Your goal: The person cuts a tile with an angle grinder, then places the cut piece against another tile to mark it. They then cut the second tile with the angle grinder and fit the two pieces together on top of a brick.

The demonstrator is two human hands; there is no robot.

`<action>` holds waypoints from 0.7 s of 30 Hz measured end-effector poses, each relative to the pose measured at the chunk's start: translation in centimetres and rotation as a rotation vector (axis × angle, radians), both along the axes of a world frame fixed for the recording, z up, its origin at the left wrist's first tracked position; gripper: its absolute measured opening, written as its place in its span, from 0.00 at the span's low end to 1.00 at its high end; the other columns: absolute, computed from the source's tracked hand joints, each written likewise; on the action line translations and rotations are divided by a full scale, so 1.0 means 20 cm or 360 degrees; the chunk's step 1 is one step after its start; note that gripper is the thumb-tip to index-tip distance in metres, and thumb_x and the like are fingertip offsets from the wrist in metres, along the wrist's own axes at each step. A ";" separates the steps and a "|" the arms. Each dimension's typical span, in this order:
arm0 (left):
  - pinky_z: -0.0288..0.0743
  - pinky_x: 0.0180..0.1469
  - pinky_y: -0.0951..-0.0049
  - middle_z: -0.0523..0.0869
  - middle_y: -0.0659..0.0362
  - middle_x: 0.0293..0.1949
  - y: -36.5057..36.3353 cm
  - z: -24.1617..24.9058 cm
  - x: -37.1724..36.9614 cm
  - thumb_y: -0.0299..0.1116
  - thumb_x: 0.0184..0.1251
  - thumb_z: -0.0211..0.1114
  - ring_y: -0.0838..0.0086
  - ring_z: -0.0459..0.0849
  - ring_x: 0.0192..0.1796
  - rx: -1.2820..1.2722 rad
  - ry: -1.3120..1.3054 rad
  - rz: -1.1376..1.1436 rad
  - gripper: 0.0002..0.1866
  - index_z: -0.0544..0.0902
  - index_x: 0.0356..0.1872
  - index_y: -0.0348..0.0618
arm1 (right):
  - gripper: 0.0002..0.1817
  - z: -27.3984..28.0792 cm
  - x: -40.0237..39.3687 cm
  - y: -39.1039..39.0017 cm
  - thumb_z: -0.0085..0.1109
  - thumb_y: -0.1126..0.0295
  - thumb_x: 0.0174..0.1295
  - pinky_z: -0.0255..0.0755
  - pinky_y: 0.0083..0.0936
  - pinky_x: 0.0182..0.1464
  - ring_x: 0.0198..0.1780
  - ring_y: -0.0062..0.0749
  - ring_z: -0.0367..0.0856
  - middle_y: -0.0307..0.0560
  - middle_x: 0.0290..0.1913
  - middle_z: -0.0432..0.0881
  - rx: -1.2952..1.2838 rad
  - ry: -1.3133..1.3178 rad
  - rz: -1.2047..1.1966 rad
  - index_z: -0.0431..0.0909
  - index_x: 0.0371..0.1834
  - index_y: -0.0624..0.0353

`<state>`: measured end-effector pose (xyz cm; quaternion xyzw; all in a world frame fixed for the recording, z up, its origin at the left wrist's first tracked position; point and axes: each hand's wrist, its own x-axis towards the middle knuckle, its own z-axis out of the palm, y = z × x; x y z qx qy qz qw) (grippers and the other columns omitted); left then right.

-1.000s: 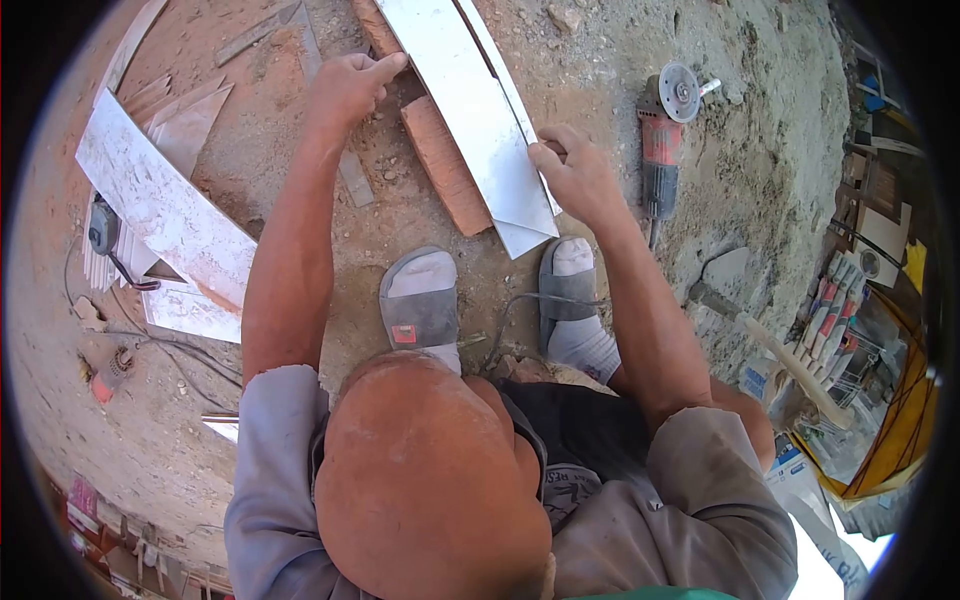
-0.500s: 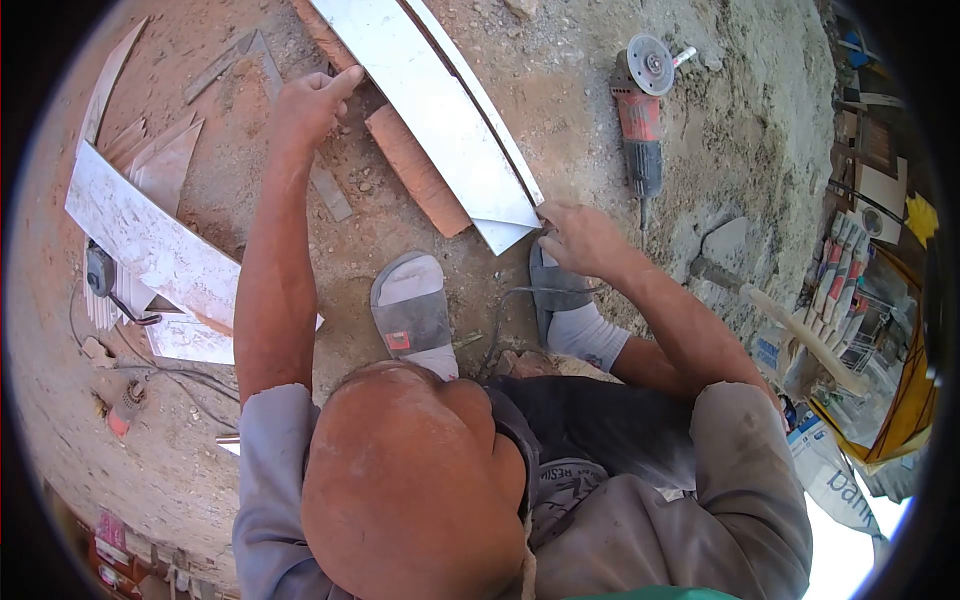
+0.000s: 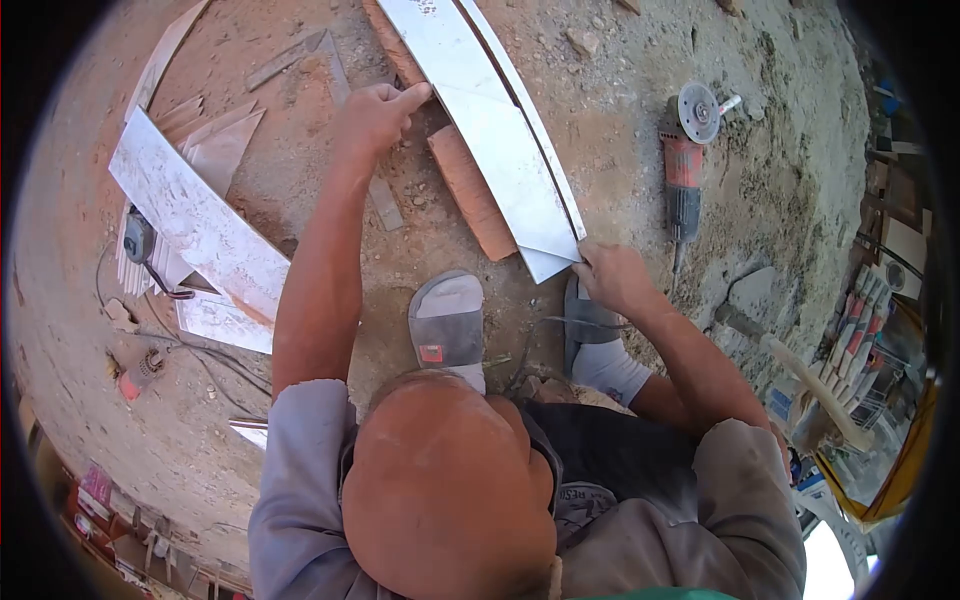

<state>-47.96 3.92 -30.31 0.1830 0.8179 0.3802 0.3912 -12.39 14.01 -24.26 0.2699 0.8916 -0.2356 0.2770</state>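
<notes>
A long white tile (image 3: 480,120) lies slanted at the top centre, resting on reddish bricks (image 3: 470,195). A dark gap runs along its right side, setting off a narrow strip (image 3: 535,120). A diagonal line crosses its near end. My left hand (image 3: 380,118) has its fingers curled, thumb and forefinger closed at the tile's left edge. At the near right corner, my right hand (image 3: 615,275) pinches the end of the tile and strip; its fingertips are partly hidden. An angle grinder (image 3: 683,170) with a disc lies on the ground to the right.
More white tile pieces (image 3: 195,205) lie stacked at the left, near a grey tool (image 3: 140,240) and cables (image 3: 215,352). A metal square (image 3: 290,60) lies beyond my left hand. A wooden-handled hammer (image 3: 800,375) is at the right. Sandalled feet (image 3: 447,325) stand close by.
The view has shifted, so everything sits farther right and slightly lower. Both hands stay at the tile's edges, and the tile keeps nearly the same place on the bricks.
</notes>
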 end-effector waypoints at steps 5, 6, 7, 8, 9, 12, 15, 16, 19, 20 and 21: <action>0.73 0.31 0.69 0.84 0.60 0.20 0.00 -0.01 0.00 0.59 0.58 0.68 0.74 0.81 0.25 -0.0015 0.0022 -0.0031 0.27 0.84 0.23 0.41 | 0.11 0.02 -0.02 0.01 0.60 0.63 0.61 0.75 0.50 0.40 0.36 0.61 0.81 0.61 0.30 0.82 -0.0018 0.0046 0.0031 0.75 0.34 0.61; 0.73 0.31 0.69 0.84 0.60 0.20 0.00 -0.02 -0.01 0.59 0.58 0.68 0.74 0.81 0.25 -0.0014 0.0022 -0.0026 0.27 0.84 0.23 0.41 | 0.11 0.02 -0.02 0.01 0.60 0.63 0.61 0.75 0.50 0.40 0.35 0.61 0.81 0.61 0.29 0.82 -0.0021 0.0075 0.0018 0.75 0.34 0.61; 0.73 0.31 0.69 0.84 0.60 0.21 0.00 -0.02 -0.01 0.59 0.58 0.68 0.74 0.81 0.25 -0.0031 0.0042 -0.0037 0.27 0.84 0.23 0.41 | 0.11 0.01 -0.02 0.01 0.60 0.63 0.61 0.75 0.50 0.40 0.35 0.61 0.81 0.61 0.29 0.82 -0.0023 0.0074 0.0022 0.75 0.34 0.61; 0.73 0.32 0.69 0.84 0.59 0.21 0.00 -0.02 -0.01 0.59 0.57 0.68 0.74 0.81 0.25 -0.0048 0.0060 -0.0050 0.27 0.84 0.23 0.41 | 0.11 0.01 -0.01 0.00 0.60 0.63 0.61 0.75 0.50 0.40 0.35 0.61 0.81 0.61 0.29 0.82 -0.0007 0.0042 0.0011 0.76 0.34 0.60; 0.73 0.32 0.69 0.84 0.59 0.21 0.00 -0.02 -0.01 0.59 0.57 0.68 0.74 0.81 0.25 -0.0050 0.0058 -0.0048 0.27 0.84 0.23 0.41 | 0.11 0.00 -0.01 0.00 0.60 0.62 0.61 0.75 0.50 0.40 0.35 0.61 0.81 0.61 0.29 0.82 0.0010 0.0009 -0.0003 0.76 0.34 0.60; 0.74 0.33 0.69 0.84 0.59 0.21 0.00 -0.02 -0.01 0.60 0.57 0.68 0.74 0.81 0.26 -0.0064 0.0060 -0.0057 0.27 0.84 0.23 0.42 | 0.11 0.01 -0.01 0.00 0.60 0.62 0.61 0.75 0.50 0.40 0.35 0.61 0.81 0.61 0.29 0.82 0.0017 -0.0015 -0.0007 0.77 0.34 0.60; 0.73 0.32 0.69 0.84 0.60 0.21 0.00 -0.02 -0.01 0.60 0.57 0.68 0.74 0.81 0.25 -0.0031 0.0038 -0.0051 0.27 0.84 0.23 0.42 | 0.11 0.00 -0.01 0.01 0.60 0.62 0.61 0.75 0.50 0.40 0.35 0.61 0.81 0.61 0.30 0.82 -0.0004 0.0018 -0.0014 0.77 0.34 0.60; 0.73 0.31 0.70 0.84 0.60 0.21 0.00 -0.02 -0.02 0.60 0.57 0.69 0.75 0.80 0.24 -0.0009 0.0039 -0.0047 0.27 0.84 0.23 0.42 | 0.11 0.00 -0.02 0.01 0.60 0.62 0.61 0.75 0.50 0.40 0.35 0.61 0.81 0.61 0.30 0.82 -0.0005 0.0010 -0.0020 0.77 0.34 0.60; 0.71 0.29 0.72 0.83 0.62 0.20 0.00 -0.04 -0.01 0.61 0.57 0.69 0.77 0.79 0.23 0.0012 0.0031 -0.0049 0.27 0.84 0.23 0.42 | 0.11 0.01 -0.02 0.00 0.60 0.63 0.62 0.75 0.51 0.41 0.36 0.60 0.83 0.61 0.30 0.83 -0.0016 -0.0051 -0.0015 0.77 0.34 0.61; 0.71 0.28 0.73 0.83 0.62 0.20 0.00 -0.05 -0.01 0.61 0.57 0.69 0.78 0.78 0.22 0.0014 0.0051 -0.0042 0.27 0.84 0.23 0.43 | 0.11 0.00 -0.02 0.00 0.59 0.63 0.62 0.75 0.51 0.41 0.36 0.60 0.83 0.61 0.30 0.82 -0.0009 -0.0041 -0.0004 0.77 0.34 0.61; 0.71 0.28 0.73 0.83 0.62 0.20 -0.01 -0.05 -0.01 0.61 0.57 0.69 0.78 0.78 0.22 0.0013 0.0026 -0.0056 0.27 0.84 0.23 0.43 | 0.11 0.00 -0.01 0.00 0.59 0.63 0.63 0.75 0.51 0.41 0.36 0.60 0.83 0.61 0.30 0.82 -0.0003 -0.0033 0.0006 0.77 0.35 0.61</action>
